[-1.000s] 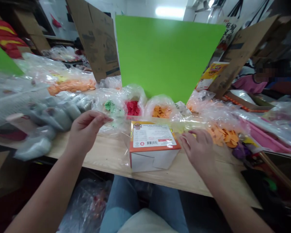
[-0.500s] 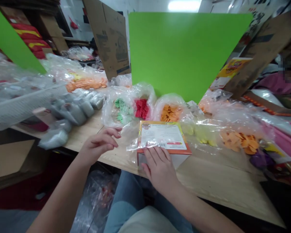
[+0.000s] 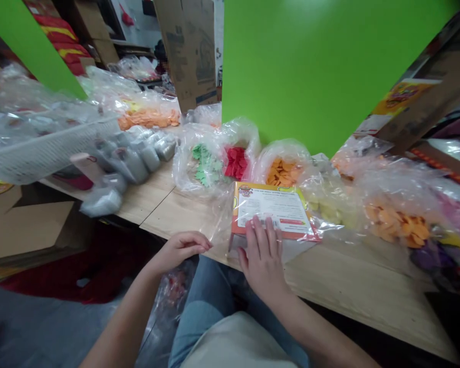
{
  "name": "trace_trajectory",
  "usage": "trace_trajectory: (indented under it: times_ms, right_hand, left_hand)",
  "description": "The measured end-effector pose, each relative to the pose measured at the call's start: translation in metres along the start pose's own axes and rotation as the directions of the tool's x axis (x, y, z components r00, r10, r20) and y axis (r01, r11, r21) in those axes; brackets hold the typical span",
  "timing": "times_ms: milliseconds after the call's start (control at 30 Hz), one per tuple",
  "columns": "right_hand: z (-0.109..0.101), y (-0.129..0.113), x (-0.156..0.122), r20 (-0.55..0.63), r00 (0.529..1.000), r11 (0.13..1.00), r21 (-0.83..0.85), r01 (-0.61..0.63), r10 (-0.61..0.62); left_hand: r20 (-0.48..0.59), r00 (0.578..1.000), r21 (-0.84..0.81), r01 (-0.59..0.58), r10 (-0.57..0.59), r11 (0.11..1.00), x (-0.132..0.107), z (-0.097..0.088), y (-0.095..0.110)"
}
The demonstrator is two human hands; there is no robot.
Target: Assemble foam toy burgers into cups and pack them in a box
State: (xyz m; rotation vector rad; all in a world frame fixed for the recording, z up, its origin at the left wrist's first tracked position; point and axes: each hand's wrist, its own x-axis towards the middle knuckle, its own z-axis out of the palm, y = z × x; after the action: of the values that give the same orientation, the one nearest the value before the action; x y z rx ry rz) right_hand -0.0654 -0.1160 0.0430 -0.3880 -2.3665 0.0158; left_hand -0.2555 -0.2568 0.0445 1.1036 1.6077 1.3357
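An orange and white box [image 3: 273,210] with a printed label lies on the wooden table [image 3: 352,286] near its front edge. A clear plastic bag [image 3: 222,220] is drawn partly over the box. My right hand [image 3: 262,255] lies flat on the box's near end, fingers stretched out on the plastic. My left hand [image 3: 182,249] is at the table's front edge, to the left of the box. Its fingers are pinched on the bag's edge.
Clear bags of green [image 3: 203,163], red [image 3: 235,162], orange [image 3: 281,174] and yellow pieces lie behind the box. Grey packets [image 3: 138,158] and a white mesh basket [image 3: 42,153] are at the left. A green board [image 3: 322,71] and cardboard stand behind.
My right hand moved from the right of the box onto its near end. My left hand came down and toward me, drawing the plastic bag along. The view shifted left.
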Motion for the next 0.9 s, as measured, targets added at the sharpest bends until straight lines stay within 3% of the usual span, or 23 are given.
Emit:
trace_trajectory:
  times_ms: [67,133,167,233,267,300,367,433,467,600,733,800,900]
  right_hand:
    - [-0.011,0.012,-0.024,-0.081,0.997,0.995,0.099,0.022,-0.014]
    - [-0.034,0.035,-0.043,-0.181,0.970,0.957,0.270,-0.109,0.161]
    - [-0.049,0.050,-0.047,-0.200,0.917,0.891,0.375,-0.255,0.346]
    - [-0.083,0.083,-0.042,-0.128,0.688,0.620,0.570,-0.539,0.715]
    - [-0.099,0.099,-0.034,-0.093,0.627,0.543,0.608,-0.580,0.774]
    - [-0.115,0.114,-0.022,-0.037,0.610,0.492,0.631,-0.601,0.792]
    - [-0.138,0.138,0.004,0.294,0.592,0.312,0.631,-0.710,0.750]
    - [-0.151,0.152,0.030,0.509,0.557,0.267,0.533,-0.803,0.656]
    - [-0.153,0.156,0.042,0.559,0.550,0.292,0.486,-0.824,0.621]
    - [-0.153,0.150,0.079,0.640,0.567,0.461,0.350,-0.815,0.517]
    - [-0.157,0.137,0.089,0.693,0.537,0.582,0.206,-0.787,0.481]
    - [-0.162,0.135,0.079,0.713,0.523,0.543,0.235,-0.806,0.468]
    - [-0.164,0.137,0.050,0.707,0.514,0.376,0.362,-0.853,0.485]
  left_hand:
    - [0.057,0.998,0.043,-0.012,0.009,0.999,0.004,-0.003,0.000]
    - [0.109,0.994,0.095,-0.028,0.018,0.995,0.006,-0.006,0.001]
    - [0.126,0.992,0.122,-0.036,0.020,0.992,0.008,-0.008,0.002]
    - [0.145,0.989,0.169,-0.043,0.019,0.985,0.010,-0.012,0.004]
    - [0.152,0.988,0.187,-0.043,0.014,0.982,0.011,-0.014,0.005]
    - [0.158,0.987,0.198,-0.042,0.010,0.979,0.013,-0.015,0.006]
    - [0.165,0.986,0.212,-0.042,0.006,0.976,0.015,-0.017,0.006]
    - [0.161,0.987,0.225,-0.044,0.007,0.973,0.016,-0.017,0.006]
    - [0.157,0.988,0.231,-0.046,0.010,0.972,0.016,-0.016,0.006]
    - [0.124,0.992,0.242,-0.033,0.002,0.970,0.014,-0.014,0.004]
    - [0.110,0.993,0.236,0.019,-0.046,0.972,0.008,-0.014,0.006]
    - [0.089,0.994,0.229,0.047,-0.069,0.972,0.004,-0.015,0.005]
    - [0.070,0.993,0.131,0.083,-0.093,0.988,-0.003,-0.017,0.002]
